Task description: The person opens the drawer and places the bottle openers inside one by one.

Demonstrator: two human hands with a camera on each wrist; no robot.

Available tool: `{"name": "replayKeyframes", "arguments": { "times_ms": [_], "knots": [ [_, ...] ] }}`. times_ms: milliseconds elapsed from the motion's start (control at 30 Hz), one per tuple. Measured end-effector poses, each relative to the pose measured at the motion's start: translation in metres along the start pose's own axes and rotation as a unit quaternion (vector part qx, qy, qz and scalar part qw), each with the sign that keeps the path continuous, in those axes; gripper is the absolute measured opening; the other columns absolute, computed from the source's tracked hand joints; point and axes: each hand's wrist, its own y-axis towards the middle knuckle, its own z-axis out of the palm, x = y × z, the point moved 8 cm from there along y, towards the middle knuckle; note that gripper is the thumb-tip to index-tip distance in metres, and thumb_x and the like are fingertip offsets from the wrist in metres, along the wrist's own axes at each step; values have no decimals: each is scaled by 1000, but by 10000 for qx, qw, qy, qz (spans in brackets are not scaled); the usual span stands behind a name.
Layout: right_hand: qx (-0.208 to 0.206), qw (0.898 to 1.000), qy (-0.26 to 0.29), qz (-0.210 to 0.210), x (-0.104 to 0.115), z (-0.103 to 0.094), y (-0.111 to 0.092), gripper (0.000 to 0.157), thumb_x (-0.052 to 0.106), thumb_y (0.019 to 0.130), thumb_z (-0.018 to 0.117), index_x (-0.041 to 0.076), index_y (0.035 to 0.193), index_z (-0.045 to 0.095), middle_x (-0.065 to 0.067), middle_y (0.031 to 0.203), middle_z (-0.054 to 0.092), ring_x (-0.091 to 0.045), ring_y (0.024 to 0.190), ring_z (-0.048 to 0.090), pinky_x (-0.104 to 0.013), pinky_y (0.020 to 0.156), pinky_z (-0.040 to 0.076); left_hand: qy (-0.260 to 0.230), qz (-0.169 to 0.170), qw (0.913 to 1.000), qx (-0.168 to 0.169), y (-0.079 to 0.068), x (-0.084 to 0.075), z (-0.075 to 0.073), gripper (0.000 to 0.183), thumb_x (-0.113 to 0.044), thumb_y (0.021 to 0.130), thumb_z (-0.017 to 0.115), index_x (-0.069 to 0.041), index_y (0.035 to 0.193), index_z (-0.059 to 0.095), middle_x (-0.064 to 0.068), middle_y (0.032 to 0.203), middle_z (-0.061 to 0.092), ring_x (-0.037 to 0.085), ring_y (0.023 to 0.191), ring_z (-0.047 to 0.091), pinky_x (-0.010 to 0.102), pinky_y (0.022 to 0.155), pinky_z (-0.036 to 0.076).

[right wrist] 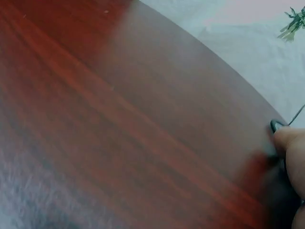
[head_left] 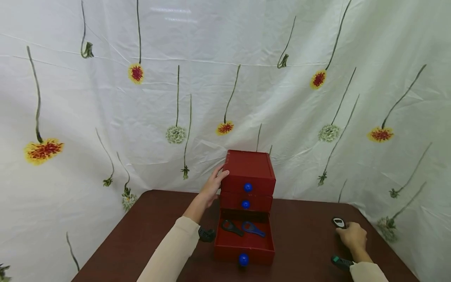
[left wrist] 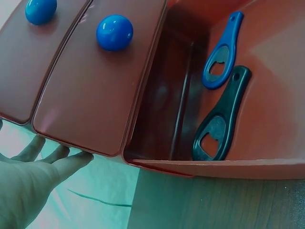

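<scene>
A red chest of drawers (head_left: 249, 164) with blue knobs stands on the table, its bottom drawer (head_left: 243, 243) pulled out. Inside that drawer lie a dark green-black bottle opener (left wrist: 221, 119) and a blue bottle opener (left wrist: 223, 57), side by side. My left hand (head_left: 211, 187) rests against the chest's left side, fingers extended along it. Off to the right, my right hand (head_left: 354, 236) pinches a black-rimmed bottle opener (head_left: 339, 223) with a pale metal centre, low over the table. Its handle is hidden by the fingers; the right wrist view shows just part of its rim.
The dark reddish-brown table (head_left: 303, 235) has rounded far corners. A white curtain with printed flowers (head_left: 204, 78) hangs right behind it. The lowest drawer's blue knob (head_left: 243, 259) juts toward me.
</scene>
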Motion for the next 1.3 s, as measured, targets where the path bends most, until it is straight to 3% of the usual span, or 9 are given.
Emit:
{"name": "replayKeyframes", "arguments": {
  "times_ms": [133,333,933,1300],
  "knots": [
    [-342,9991,233,-115,0,1,1,53,17,90,67,-20,127,57,-40,121,59,-59,108,52,-65,85,45,-5,-15,10000,-58,1,0,-1,73,-55,102,58,-28,164,29,18,159,36,49,142,37,74,94,42],
    [-758,9920,506,-875,24,3,-1,49,10,88,67,-22,123,60,-37,110,64,-52,102,60,-65,90,43,0,-60,10000,-63,2,1,-2,73,-54,102,58,-28,163,29,18,159,37,48,141,38,74,95,42],
    [-964,9689,1139,-1975,108,9,-15,40,1,85,72,-12,122,69,-21,102,71,-37,93,69,-50,80,55,-61,-101,9999,-101,3,3,-2,73,-54,101,59,-28,164,30,18,159,37,47,141,39,75,97,39],
    [-1129,9363,1559,-2937,153,7,-40,35,-8,77,76,-9,113,74,-14,99,70,-28,86,67,-37,75,58,12,-133,9998,-171,5,6,-2,73,-56,101,59,-30,163,31,16,159,37,47,140,40,74,97,39]
  ]
}}
